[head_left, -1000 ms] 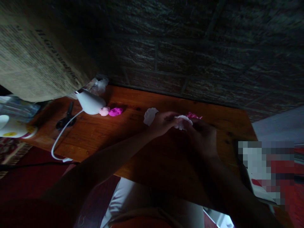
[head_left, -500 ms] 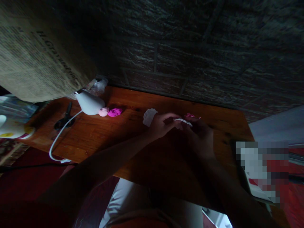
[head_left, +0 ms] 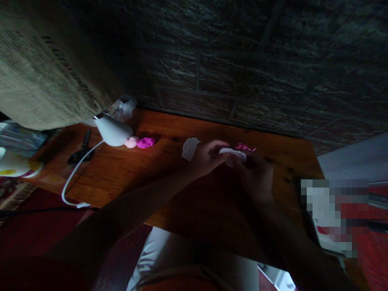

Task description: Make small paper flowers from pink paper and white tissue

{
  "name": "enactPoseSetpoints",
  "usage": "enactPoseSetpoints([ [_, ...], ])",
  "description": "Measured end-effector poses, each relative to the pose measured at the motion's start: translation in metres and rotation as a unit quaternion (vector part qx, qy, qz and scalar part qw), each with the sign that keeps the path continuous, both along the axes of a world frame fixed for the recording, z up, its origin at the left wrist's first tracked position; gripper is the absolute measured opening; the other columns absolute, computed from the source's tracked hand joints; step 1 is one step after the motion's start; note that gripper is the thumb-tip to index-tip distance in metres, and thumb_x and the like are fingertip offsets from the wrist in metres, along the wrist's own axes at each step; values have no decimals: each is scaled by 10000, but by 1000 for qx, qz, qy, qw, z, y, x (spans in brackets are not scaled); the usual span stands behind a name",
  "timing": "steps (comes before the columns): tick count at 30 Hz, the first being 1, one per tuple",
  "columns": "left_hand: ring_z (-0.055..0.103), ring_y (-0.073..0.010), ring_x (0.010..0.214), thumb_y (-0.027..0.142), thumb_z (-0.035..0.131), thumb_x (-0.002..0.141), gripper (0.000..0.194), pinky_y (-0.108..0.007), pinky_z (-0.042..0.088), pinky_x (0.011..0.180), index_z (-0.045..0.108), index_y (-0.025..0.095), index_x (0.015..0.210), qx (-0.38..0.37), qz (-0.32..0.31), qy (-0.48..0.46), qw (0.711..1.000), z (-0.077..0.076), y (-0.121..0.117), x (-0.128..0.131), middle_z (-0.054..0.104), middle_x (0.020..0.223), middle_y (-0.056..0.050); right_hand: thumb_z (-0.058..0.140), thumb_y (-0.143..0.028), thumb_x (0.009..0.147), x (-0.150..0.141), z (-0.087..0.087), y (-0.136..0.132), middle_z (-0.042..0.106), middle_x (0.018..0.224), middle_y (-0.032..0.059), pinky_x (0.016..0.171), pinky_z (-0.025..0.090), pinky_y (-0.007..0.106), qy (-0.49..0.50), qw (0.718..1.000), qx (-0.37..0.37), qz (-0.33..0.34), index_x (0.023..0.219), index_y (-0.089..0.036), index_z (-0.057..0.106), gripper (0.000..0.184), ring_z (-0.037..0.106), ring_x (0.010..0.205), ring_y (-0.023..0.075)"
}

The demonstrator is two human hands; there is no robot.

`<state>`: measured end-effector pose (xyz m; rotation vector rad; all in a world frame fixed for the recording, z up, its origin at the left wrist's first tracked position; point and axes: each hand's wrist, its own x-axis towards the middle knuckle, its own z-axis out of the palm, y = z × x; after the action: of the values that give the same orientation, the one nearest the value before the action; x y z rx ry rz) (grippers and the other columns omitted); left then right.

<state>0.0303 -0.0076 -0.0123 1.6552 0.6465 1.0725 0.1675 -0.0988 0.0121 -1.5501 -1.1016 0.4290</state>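
Both hands pinch a thin, flattened white piece of what looks like modelling clay [head_left: 233, 152] above the table. My left hand [head_left: 207, 157] grips its left end between thumb and fingers. At its right end the fingers of my right hand [head_left: 257, 171] are closed on it, partly in shadow. A second white flat piece [head_left: 190, 148] lies on the table just behind my left hand. Crumpled bright pink bits [head_left: 245, 147] show beyond my right fingers. Farther left sit a pale pink lump [head_left: 131, 142] and a magenta lump [head_left: 146, 142], side by side.
A white lamp-like object [head_left: 114, 131] with a white cable [head_left: 65, 182] stands left on the wooden table [head_left: 169, 125]. Black scissors [head_left: 81, 155], a white cup [head_left: 18, 165] and a newsprint-patterned shade [head_left: 54, 76] are farther left. A dark brick wall [head_left: 212, 72] borders the back.
The white piece between my hands has tilted, so more of its flat face shows. My hands have shifted only slightly; the lumps on the table stay put.
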Motion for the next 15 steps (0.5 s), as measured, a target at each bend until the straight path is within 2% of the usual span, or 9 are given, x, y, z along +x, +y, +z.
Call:
enactPoseSetpoints([
  [2, 732, -138, 852, 376, 745, 827, 319, -221, 580, 739, 724, 149, 1050, 4, -12, -10, 1000, 2, -1, 0, 782, 996, -87, 776, -461, 793, 1, 1, 0, 799, 1008, 90, 821, 617, 422, -10, 1000, 0, 1, 982, -218, 761, 309, 758, 896, 256],
  [5, 738, -139, 836, 358, 730, 840, 245, -231, 589, 745, 745, 154, 976, 18, -3, -11, 1000, 3, -1, -1, 791, 951, -76, 776, -441, 801, 3, 0, 0, 793, 1074, 94, 878, 611, 435, -12, 1000, 2, 2, 987, -224, 759, 286, 753, 991, 269],
  [11, 720, -122, 715, 304, 746, 822, 148, -213, 555, 642, 746, 165, 873, 38, 45, 24, 998, -2, -1, -1, 786, 830, -36, 738, -419, 836, 3, -4, 1, 788, 1128, 92, 833, 625, 412, -28, 999, 11, -16, 995, -221, 761, 255, 765, 934, 249],
  [15, 733, -131, 779, 269, 725, 848, 115, -224, 568, 675, 741, 159, 875, 90, 28, 9, 996, -1, 0, -1, 788, 888, -60, 706, -423, 867, 5, -2, 1, 798, 1086, 90, 855, 611, 434, -56, 998, -4, -14, 981, -225, 777, 239, 767, 922, 260],
])
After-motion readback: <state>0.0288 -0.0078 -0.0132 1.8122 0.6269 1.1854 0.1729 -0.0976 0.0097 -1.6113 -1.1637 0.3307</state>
